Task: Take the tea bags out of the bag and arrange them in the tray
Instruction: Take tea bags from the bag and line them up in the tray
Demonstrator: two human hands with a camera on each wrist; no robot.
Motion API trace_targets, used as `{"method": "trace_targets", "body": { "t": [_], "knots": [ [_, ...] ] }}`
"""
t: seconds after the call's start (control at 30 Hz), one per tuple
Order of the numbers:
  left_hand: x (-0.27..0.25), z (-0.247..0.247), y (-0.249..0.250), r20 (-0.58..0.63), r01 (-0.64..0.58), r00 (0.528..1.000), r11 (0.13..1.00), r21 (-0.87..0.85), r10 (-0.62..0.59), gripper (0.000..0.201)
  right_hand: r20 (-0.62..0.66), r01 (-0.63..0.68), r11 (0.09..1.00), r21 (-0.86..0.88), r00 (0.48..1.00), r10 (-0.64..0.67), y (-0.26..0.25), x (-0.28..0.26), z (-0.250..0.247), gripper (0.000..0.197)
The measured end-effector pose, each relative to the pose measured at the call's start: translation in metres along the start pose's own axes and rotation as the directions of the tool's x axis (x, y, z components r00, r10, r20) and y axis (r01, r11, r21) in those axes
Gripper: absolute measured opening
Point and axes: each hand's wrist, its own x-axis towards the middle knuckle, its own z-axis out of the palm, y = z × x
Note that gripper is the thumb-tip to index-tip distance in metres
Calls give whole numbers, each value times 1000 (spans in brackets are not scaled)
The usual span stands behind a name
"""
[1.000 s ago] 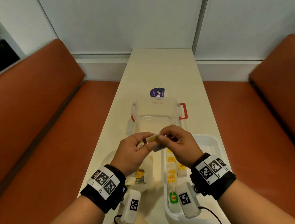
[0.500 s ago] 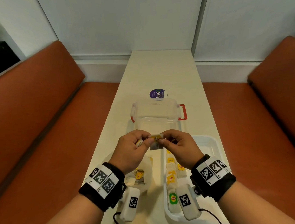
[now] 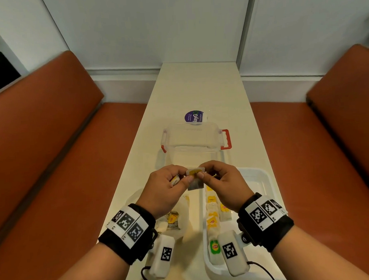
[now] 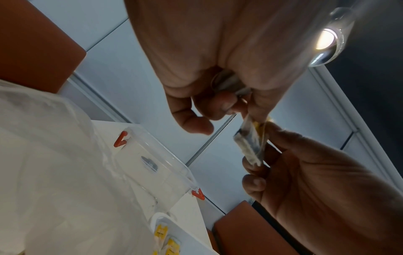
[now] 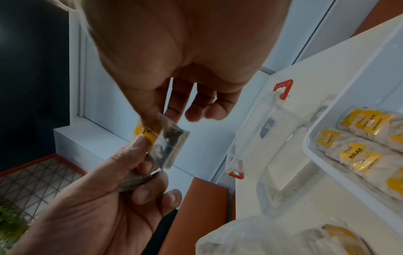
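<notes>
Both hands pinch one tea bag [image 3: 194, 179] by its yellow tag above the table, and its pouch hangs below the thumbs. My left hand [image 3: 186, 178] also keeps a second tea bag [image 3: 175, 179] curled in its fingers. My right hand [image 3: 202, 174] pinches the tag from the right. In the right wrist view the same tea bag [image 5: 170, 146] hangs between my right hand [image 5: 152, 120] and the left thumb. A white tray [image 3: 257, 179] on the right holds several yellow-tagged tea bags [image 3: 212, 221]. The translucent plastic bag [image 3: 182, 205] lies below my left hand with tea bags inside.
A clear plastic box with red latches [image 3: 193, 139] stands just beyond the hands, and a purple round label [image 3: 194, 116] lies behind it. Orange benches [image 3: 52, 145] flank the narrow cream table [image 3: 198, 86]. Cables trail from the wrist cameras at the near edge.
The tea bag lay tilted between the fingertips. It now hangs upright with the yellow tag on top. Both hands stayed close together in the same spot.
</notes>
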Motion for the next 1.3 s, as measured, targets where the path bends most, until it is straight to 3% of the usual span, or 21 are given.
{"method": "trace_targets", "body": {
  "t": [0.27,0.4,0.53,0.63,0.77,1.0,1.3],
  "knots": [
    [2,8,-6,3,65,998,996,-64,-65,9,5,-33,999,-12,999,33,7,-2,-2,7],
    [-1,11,-16,-6,130,991,989,-69,-130,6,-68,-137,991,5,988,137,31,-8,-17,7],
    [-5,7,-27,-7,189,982,979,-77,-190,4,-92,-334,934,-124,941,325,77,-21,-36,9],
    [-8,4,-30,-10,216,976,974,-74,-217,5,-83,-454,841,-294,889,451,108,-30,-42,7],
    [-11,4,-34,-8,244,969,968,-66,-245,3,-20,-526,707,-472,809,588,128,-39,-40,8],
    [-14,2,-38,-8,258,966,964,-59,-258,4,-77,-592,641,-489,761,644,140,-37,-31,10],
    [-16,-2,-41,-16,283,959,958,-41,-284,5,-177,-624,581,-523,746,642,142,-32,-23,2]
  ]
}}
